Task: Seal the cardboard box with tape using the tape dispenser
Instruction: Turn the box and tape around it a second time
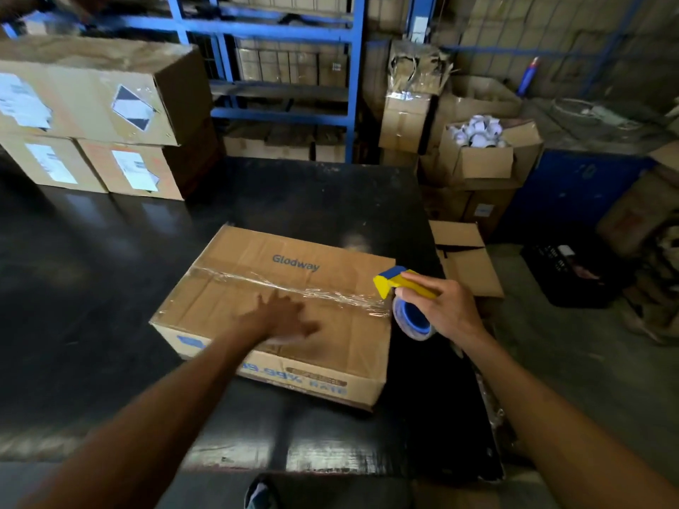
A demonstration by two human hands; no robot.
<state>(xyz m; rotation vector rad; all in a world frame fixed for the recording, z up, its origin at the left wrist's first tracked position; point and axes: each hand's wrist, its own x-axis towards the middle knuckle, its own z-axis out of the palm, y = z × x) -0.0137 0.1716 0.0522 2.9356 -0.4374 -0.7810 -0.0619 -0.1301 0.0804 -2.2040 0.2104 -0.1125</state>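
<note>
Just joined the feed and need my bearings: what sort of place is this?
Most likely a warehouse packing or shipping area. Labelled cartons are stacked on the dark work table, blue metal racking holds more boxes behind, and an open carton of tape rolls stands to the right.

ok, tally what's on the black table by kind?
Cardboard boxes: 4 (one being taped, three stacked far left)
Tape dispensers: 1, held at the box's right edge, not resting
Total: 5

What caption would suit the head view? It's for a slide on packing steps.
Left hand flat on the cardboard box, right hand holding the tape dispenser at the right end of a tape strip.
</note>
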